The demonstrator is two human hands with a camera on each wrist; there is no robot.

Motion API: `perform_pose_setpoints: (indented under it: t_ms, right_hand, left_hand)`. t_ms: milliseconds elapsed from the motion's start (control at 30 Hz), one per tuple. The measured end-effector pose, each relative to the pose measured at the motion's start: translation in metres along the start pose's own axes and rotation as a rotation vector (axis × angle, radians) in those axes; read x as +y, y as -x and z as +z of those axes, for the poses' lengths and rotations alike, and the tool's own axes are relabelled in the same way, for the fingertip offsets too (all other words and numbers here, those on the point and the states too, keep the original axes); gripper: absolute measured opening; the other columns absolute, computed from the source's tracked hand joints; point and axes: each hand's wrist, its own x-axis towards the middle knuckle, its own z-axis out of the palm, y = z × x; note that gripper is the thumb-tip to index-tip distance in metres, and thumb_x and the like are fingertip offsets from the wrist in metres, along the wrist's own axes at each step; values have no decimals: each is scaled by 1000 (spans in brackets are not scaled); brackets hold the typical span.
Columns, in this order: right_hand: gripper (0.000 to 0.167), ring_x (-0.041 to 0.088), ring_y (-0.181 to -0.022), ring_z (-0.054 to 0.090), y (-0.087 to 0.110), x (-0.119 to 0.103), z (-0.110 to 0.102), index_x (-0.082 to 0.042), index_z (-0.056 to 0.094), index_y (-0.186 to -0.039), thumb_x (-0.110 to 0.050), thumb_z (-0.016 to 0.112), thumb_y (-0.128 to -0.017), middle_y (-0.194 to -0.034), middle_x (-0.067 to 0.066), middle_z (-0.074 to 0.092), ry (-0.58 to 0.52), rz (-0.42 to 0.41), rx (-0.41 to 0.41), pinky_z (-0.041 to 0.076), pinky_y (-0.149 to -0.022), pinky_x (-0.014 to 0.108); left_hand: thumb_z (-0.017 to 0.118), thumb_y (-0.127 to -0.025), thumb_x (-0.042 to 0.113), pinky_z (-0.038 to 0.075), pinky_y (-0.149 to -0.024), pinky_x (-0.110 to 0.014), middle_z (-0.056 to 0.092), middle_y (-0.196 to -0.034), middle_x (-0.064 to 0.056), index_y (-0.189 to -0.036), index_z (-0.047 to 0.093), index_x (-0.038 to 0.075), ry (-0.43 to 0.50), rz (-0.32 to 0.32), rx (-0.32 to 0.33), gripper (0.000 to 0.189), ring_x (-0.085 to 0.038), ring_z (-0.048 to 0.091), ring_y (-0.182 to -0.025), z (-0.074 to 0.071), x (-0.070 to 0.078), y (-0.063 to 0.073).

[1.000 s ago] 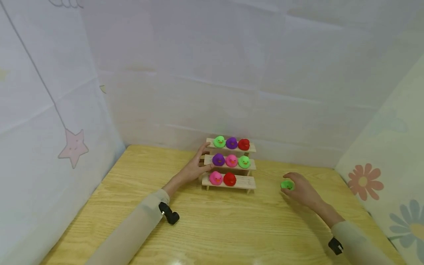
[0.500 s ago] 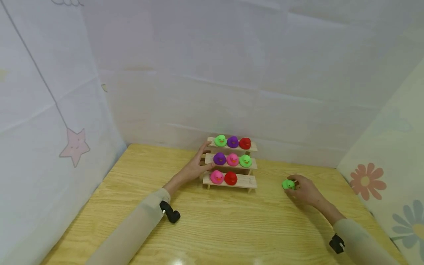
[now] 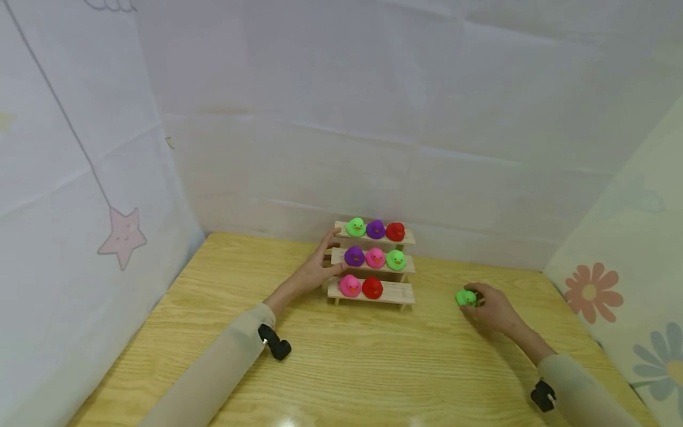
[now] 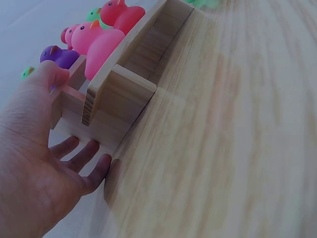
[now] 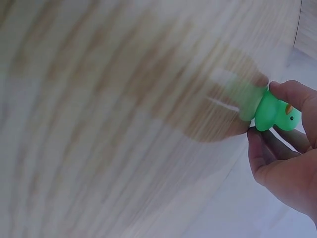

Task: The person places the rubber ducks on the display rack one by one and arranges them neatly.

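Observation:
In the head view, my left hand [image 3: 312, 271] holds the left end of a three-tier wooden display stand [image 3: 397, 290]. Its thumb lies at the end of the middle tier, and its lower fingertips touch the side panel in the left wrist view. Off to the right, my right hand [image 3: 493, 308] pinches a green rubber duck [image 5: 271, 113] between thumb and fingers, the duck's base down at the tabletop. On the bottom tier sit a pink duck [image 3: 350, 286] and a red duck [image 3: 372, 287], with bare board to their right.
The middle tier carries a purple duck [image 3: 354, 256], a pink duck [image 3: 376, 257] and a green duck [image 3: 396, 260]. Above them are green [image 3: 356, 227], purple and red ducks. Patterned cloth walls [image 3: 341, 148] surround the wooden table [image 3: 373, 367].
The green duck in my right hand has turned, its head now showing where its rim faced before. My left hand stays at the stand; the head view has shifted slightly.

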Motion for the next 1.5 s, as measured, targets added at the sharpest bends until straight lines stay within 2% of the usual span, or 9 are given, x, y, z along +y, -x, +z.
perform_pose_setpoints:
  t_ms: [67, 200, 367, 533, 633, 767, 1100, 1333, 1500]
  right_hand:
    - [53, 32, -91, 65, -1, 0, 0, 12, 58, -131, -10, 81, -89, -107, 16, 66, 1, -11, 1, 57, -72, 41]
    - [52, 30, -92, 64, -3, -5, 2, 11, 58, -132, -8, 80, -89, -109, 17, 66, -1, -22, -3, 56, -73, 40]
    - [52, 32, -96, 63, -3, -22, 4, 11, 58, -133, -9, 79, -89, -116, 21, 65, 7, -57, -15, 56, -76, 44]
    - [50, 31, -100, 62, -2, -44, 7, 9, 58, -133, -7, 78, -90, -120, 19, 64, 24, -101, -35, 54, -81, 48]
    - [50, 28, -102, 61, -3, -54, 10, 6, 58, -135, -9, 78, -91, -122, 15, 63, 25, -95, -52, 53, -83, 48]
    - [49, 27, -102, 61, -5, -69, 15, 3, 60, -134, -11, 78, -91, -121, 12, 65, 32, -112, -62, 53, -83, 47]
    - [49, 23, -98, 61, -9, -107, 22, 5, 61, -132, -13, 79, -90, -119, 9, 66, 42, -157, -51, 54, -81, 43]
    - [46, 22, -98, 63, -18, -124, 30, 4, 63, -129, -10, 80, -89, -118, 9, 67, 10, -195, -43, 55, -83, 46]
    - [47, 25, -102, 64, -23, -132, 39, 5, 63, -129, -3, 80, -86, -119, 12, 68, -38, -232, -1, 56, -85, 45]
  left_hand:
    - [70, -99, 23, 42, -102, -61, 27, -155, -25, -164, 9, 30, -2, 0, 6, 89, -56, 40, -131, -1, -7, -2]
    - [71, -98, 29, 43, -101, -60, 29, -155, -22, -163, 11, 37, -6, -7, 11, 89, -53, 42, -131, -2, -11, -3]
    - [71, -97, 35, 44, -102, -55, 31, -156, -18, -160, 12, 45, -36, -26, 16, 87, -42, 46, -131, -2, -15, -3]
    - [72, -96, 41, 43, -105, -48, 32, -155, -11, -158, 11, 51, -59, -43, 18, 88, -34, 46, -132, -2, -17, -4]
    - [72, -95, 43, 43, -105, -47, 32, -155, -10, -159, 10, 50, -65, -42, 20, 89, -32, 46, -132, -2, -18, -5]
    - [72, -96, 40, 43, -105, -50, 32, -155, -13, -160, 11, 47, -56, -24, 24, 88, -35, 46, -132, -2, -15, -3]
    - [71, -97, 36, 42, -105, -53, 32, -155, -12, -161, 12, 44, -46, -24, 34, 87, -38, 45, -132, -3, -12, 0]
    - [70, -99, 26, 43, -103, -57, 30, -155, -20, -164, 9, 31, -28, -19, 39, 89, -46, 43, -132, -2, -8, 1]
    - [69, -100, 21, 42, -104, -58, 28, -155, -27, -165, 7, 25, -22, -6, 33, 90, -51, 42, -131, 0, -6, 1]
